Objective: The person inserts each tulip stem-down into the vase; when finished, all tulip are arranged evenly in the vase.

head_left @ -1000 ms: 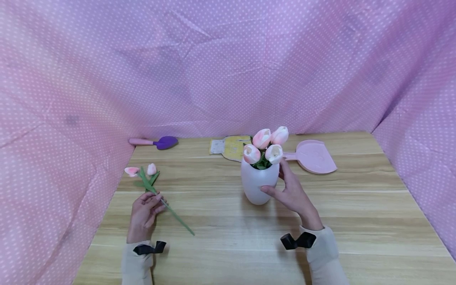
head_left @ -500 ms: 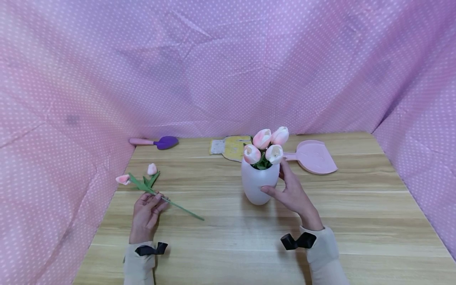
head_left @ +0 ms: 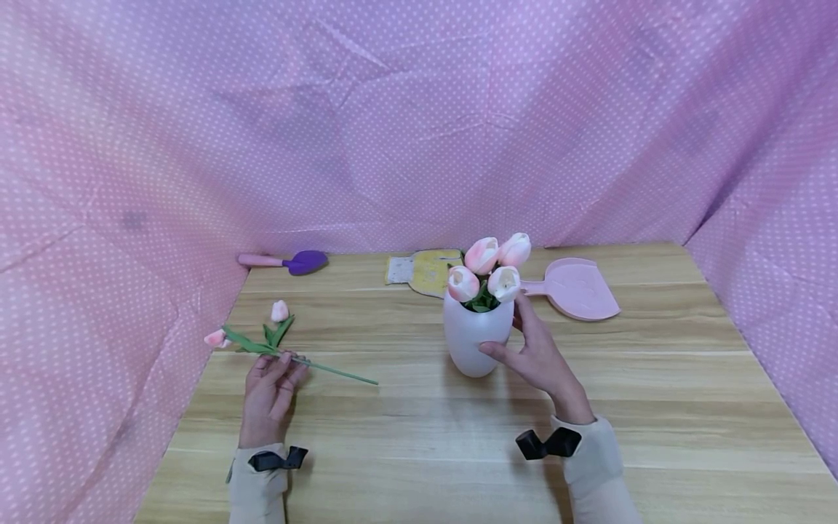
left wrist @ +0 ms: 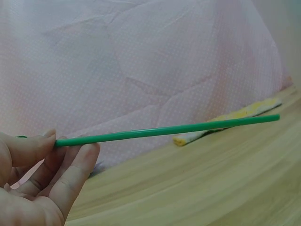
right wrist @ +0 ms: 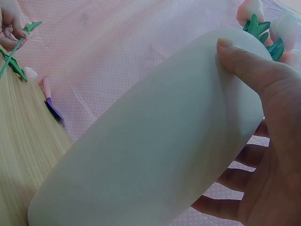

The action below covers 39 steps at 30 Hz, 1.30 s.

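Observation:
My left hand [head_left: 265, 400] pinches the green stem of a pink artificial tulip [head_left: 245, 342] between thumb and fingertips. Its bloom points left, and in the left wrist view the bare stem [left wrist: 164, 132] reaches out to the right. Just beyond that hand lies a second pink tulip [head_left: 279, 313], partly hidden by the held one. My right hand [head_left: 540, 356] grips the right side of a white vase [head_left: 474, 342], which stands upright on the table. Several pink-white tulips [head_left: 483, 256] rise out of the vase; the right wrist view shows the thumb across its side near the rim.
At the back left is a trowel [head_left: 306, 263] with a purple blade. Behind the vase a yellow and grey glove [head_left: 428, 272] lies flat, and a pink dustpan [head_left: 581, 289] sits to the right. Polka-dot pink cloth [head_left: 406, 131] borders the wooden table [head_left: 406, 466].
The held tulip has turned counterclockwise: its bloom swung left and down, its stem end rose to nearly level. My left hand shifted slightly right. The right hand and vase stayed still.

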Motion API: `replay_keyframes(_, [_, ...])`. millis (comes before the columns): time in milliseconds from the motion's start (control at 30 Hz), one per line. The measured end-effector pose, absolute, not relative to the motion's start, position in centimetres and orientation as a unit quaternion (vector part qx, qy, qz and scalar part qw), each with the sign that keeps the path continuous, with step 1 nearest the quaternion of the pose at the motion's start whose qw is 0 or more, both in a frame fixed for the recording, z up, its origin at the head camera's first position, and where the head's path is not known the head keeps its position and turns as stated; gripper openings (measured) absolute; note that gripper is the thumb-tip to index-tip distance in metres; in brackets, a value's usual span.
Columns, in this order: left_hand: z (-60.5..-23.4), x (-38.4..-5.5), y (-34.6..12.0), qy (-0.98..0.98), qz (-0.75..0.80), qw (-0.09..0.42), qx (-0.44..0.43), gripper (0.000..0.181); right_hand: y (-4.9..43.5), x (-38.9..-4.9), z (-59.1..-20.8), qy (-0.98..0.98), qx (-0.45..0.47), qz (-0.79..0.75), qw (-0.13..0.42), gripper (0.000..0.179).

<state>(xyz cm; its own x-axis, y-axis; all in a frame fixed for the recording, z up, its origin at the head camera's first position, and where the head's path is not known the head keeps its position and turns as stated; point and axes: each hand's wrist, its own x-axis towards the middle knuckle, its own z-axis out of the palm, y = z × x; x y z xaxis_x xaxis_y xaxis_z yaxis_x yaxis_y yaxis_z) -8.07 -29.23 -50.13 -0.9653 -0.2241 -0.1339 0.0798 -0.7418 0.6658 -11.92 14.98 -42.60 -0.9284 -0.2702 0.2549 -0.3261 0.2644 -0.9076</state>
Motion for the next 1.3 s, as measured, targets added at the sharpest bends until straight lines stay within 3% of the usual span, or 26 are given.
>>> replay_keyframes(400, [-48.2, -8.4, -28.6, -0.289, -0.945, 0.101, 0.118, 0.016, 15.0, -11.9, -42.7, -0.799, 0.186, 0.571, 0.027, 0.093])
replay_keyframes(1300, [-43.2, -9.2, -24.1, -0.264, -0.956, 0.129, 0.001, 0.02, 15.0, -11.9, -42.5, -0.798, 0.193, 0.571, 0.027, 0.094])
